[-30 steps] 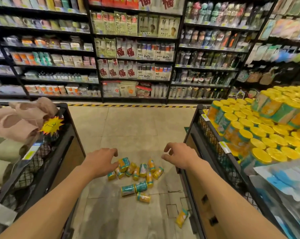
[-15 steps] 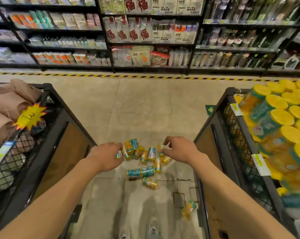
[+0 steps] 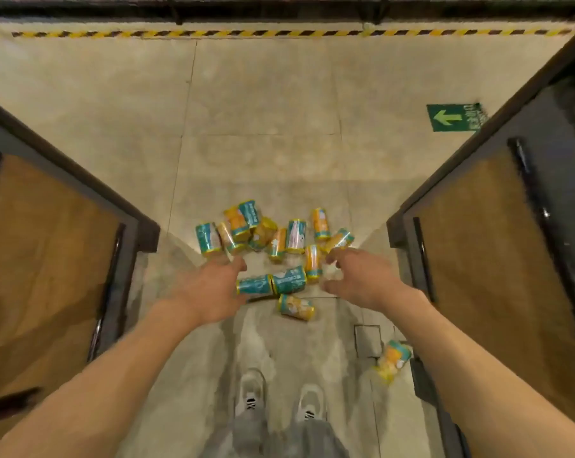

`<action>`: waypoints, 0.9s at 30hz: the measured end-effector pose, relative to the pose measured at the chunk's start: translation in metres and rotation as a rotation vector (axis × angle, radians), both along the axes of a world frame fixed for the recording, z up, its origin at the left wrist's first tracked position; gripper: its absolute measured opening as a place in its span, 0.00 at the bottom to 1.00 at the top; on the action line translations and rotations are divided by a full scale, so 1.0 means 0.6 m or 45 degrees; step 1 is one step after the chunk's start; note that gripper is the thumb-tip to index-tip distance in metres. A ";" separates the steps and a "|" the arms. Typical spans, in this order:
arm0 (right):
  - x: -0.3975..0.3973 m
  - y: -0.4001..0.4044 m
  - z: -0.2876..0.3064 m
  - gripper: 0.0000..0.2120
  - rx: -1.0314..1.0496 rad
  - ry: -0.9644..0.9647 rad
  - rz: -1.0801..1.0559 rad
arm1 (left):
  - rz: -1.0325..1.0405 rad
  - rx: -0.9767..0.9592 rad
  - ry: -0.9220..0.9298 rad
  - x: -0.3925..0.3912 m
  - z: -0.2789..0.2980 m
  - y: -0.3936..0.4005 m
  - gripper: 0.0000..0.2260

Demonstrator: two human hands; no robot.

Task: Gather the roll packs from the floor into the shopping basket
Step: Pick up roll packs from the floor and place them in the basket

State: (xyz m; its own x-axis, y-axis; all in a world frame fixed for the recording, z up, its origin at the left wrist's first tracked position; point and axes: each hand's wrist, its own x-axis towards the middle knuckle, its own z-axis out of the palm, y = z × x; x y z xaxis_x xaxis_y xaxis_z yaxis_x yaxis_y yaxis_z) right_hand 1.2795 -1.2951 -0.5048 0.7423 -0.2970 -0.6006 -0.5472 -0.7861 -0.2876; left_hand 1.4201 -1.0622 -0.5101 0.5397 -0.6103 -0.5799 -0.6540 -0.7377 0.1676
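- View, against the frame half a second earlier: tipped further down; the shelves are reduced to a dark strip at the top edge, the goods atop the two side bins are lost from view, and two shoes [image 3: 251, 390] are now seen at the bottom.
- Roll packs [image 3: 272, 239]: teal and yellow, heaped on the floor [image 3: 263, 127] between the two bins, lying in the same cluster as before; one pack [image 3: 296, 307] lies just nearer than the heap; another stray pack [image 3: 391, 358] lies well apart by the right bin's base.
- Left hand [image 3: 213, 289]: brought lower and nearer the heap than before; fingers spread and loosely bent, nothing held; whether the fingertips touch a pack cannot be told through blur.
- Right hand [image 3: 358, 276]: likewise lowered; fingers apart and curved, thumb below, poised at the heap's right edge; nothing held, contact cannot be told.
- Left bin [image 3: 81, 233]: dark frame, brown panel.
- Right bin [image 3: 477, 226]: same build.
- Green arrow sign [image 3: 453, 118]: on the floor, far right.
- Striped tape [image 3: 279, 34]: yellow and black, across the floor before the shelves.
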 end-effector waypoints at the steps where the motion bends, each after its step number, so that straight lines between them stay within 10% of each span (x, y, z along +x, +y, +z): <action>1: 0.006 0.004 -0.057 0.27 0.008 0.004 -0.017 | -0.001 0.014 0.001 0.003 -0.060 -0.001 0.27; 13: 0.026 0.046 -0.703 0.32 -0.048 0.027 0.092 | -0.097 -0.004 -0.128 0.050 -0.682 -0.004 0.37; 27: 0.032 0.092 -0.863 0.41 -0.088 0.034 0.254 | -0.174 -0.096 -0.339 0.076 -0.854 -0.015 0.45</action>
State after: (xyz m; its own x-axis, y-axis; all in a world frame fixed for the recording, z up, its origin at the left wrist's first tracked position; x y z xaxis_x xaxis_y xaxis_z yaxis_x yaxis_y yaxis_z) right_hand 1.2986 -1.2400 -1.0228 0.7745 -0.1872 -0.6043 -0.3855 -0.8970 -0.2163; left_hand 1.4657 -1.0712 -1.0224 0.5763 -0.7238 -0.3795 -0.7748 -0.6316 0.0282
